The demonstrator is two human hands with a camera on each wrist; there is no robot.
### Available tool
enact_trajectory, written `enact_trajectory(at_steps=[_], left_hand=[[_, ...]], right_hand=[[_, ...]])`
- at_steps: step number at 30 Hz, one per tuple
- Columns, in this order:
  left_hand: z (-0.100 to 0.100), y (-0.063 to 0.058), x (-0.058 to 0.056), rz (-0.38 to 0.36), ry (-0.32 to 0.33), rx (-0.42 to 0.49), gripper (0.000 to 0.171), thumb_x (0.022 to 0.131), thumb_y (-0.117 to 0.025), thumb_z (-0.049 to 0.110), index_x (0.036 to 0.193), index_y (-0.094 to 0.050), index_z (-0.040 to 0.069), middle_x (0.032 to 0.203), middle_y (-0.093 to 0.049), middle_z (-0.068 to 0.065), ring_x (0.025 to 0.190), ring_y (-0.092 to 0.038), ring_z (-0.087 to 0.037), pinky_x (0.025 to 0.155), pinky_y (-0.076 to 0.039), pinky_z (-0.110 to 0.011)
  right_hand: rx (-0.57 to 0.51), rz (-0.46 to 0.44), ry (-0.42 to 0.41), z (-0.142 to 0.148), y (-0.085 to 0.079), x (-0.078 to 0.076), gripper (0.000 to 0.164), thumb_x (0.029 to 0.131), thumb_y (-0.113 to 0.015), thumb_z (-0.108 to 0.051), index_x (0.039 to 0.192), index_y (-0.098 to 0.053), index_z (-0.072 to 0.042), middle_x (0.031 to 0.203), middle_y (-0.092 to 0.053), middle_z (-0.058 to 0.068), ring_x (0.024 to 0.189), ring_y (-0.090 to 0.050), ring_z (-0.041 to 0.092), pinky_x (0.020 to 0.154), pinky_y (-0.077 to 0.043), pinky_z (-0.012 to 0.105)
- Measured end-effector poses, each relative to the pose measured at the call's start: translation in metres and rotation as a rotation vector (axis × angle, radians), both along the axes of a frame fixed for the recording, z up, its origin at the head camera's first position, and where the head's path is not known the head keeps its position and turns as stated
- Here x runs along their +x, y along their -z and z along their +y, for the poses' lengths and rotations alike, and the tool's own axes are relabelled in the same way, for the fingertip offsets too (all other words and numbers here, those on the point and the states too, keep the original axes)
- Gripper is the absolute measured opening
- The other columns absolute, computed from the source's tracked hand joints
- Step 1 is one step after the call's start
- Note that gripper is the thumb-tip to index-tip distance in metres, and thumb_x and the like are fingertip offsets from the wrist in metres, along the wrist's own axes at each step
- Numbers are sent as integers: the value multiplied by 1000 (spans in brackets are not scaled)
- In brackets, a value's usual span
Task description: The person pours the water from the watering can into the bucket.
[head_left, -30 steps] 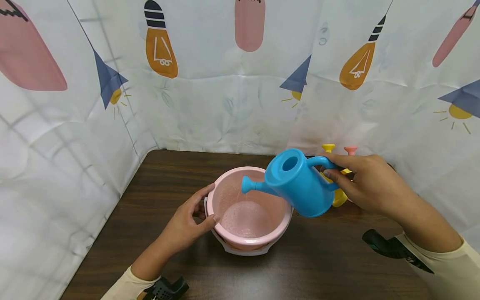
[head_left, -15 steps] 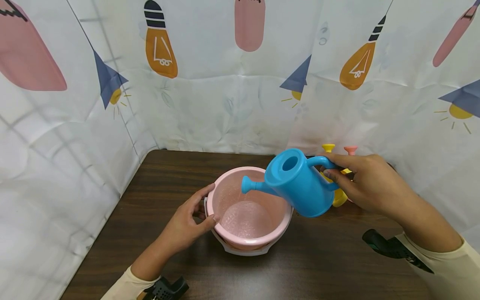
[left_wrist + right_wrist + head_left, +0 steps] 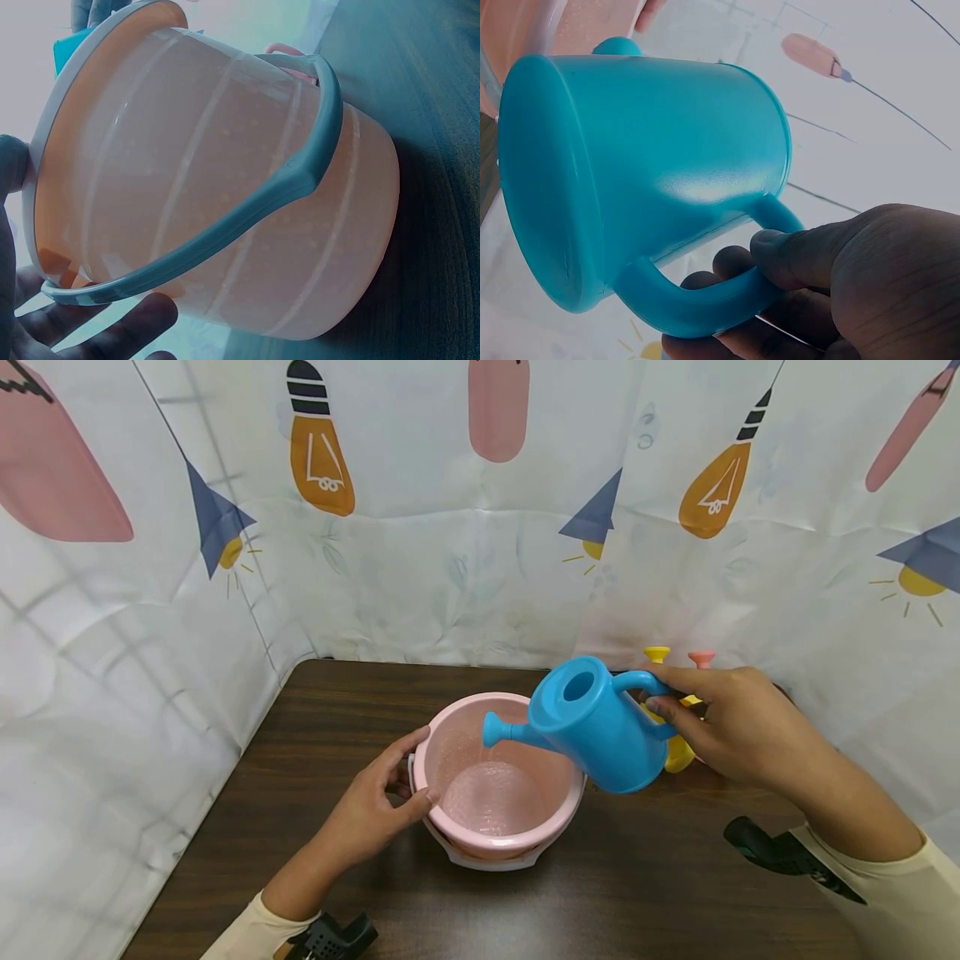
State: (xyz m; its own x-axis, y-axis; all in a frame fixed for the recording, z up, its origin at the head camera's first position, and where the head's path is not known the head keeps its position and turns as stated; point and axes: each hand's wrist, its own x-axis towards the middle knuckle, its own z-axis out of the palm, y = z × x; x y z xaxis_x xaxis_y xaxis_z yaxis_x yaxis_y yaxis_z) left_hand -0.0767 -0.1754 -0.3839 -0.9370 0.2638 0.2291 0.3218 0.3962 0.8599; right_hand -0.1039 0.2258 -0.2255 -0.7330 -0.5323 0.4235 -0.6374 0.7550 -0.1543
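Water (image 3: 488, 753) is trickling down in thin threads from the spout (image 3: 517, 734) of the blue watering can (image 3: 611, 735), and it's landing inside the pink bucket (image 3: 498, 842)! The can is in the air, tipped to the left, spout over the bucket's opening, body over the right rim; whether it touches that rim, I can't tell. Right hand (image 3: 723, 717) has it by the loop handle (image 3: 697, 307), thumb on one side, fingers curled round the other. Over on the left, left hand (image 3: 371, 802) grips the bucket's left rim, thumb toward the near side, fingers spread to the far side. The bucket sits upright in the middle of the dark wooden tabletop (image 3: 352, 718), its grey bail (image 3: 247, 214) hanging down against the outside wall (a fine look at that from the left wrist). At the bottom, a shimmering, rippled surface. Far right, behind the can and right hand, a yellow object (image 3: 679, 755) and a pink object (image 3: 702, 659) peek out, both largely hidden. Cream sleeves (image 3: 896, 893) at the near corners, and across the far side, a white cloth (image 3: 420, 585) printed with bulbs and lamps.
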Motion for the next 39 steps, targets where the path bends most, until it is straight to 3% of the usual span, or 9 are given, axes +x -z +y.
enact_trajectory(at_steps=[14,23,39], left_hand=[[-1,-1,-1,10,-3,1,70,92,-76,23,155,-44,19,107,-63,-5,86,-65,-16,74,-54,-36],[0,1,-1,15,1,3,70,92,-75,22,155,-44,19,105,-64,-4,85,-65,-15,74,-54,-36],[0,1,-1,22,-5,-11,70,92,-75,24,155,-44,19,105,-64,-4,85,-65,-15,75,-55,-38]], right_hand=[[-6,24,-22,-3,-2,-1,36,84,-83,-6,119,-73,-3,71,-60,-6,54,-45,5,47,-37,25],[-1,38,-22,-2,-1,-1,42,84,-83,-7,124,-72,-3,65,-51,-9,53,-43,6,47,-37,26],[-11,46,-19,-5,-2,-2,43,84,-83,-8,125,-72,-3,74,-65,-1,55,-47,7,48,-40,27]])
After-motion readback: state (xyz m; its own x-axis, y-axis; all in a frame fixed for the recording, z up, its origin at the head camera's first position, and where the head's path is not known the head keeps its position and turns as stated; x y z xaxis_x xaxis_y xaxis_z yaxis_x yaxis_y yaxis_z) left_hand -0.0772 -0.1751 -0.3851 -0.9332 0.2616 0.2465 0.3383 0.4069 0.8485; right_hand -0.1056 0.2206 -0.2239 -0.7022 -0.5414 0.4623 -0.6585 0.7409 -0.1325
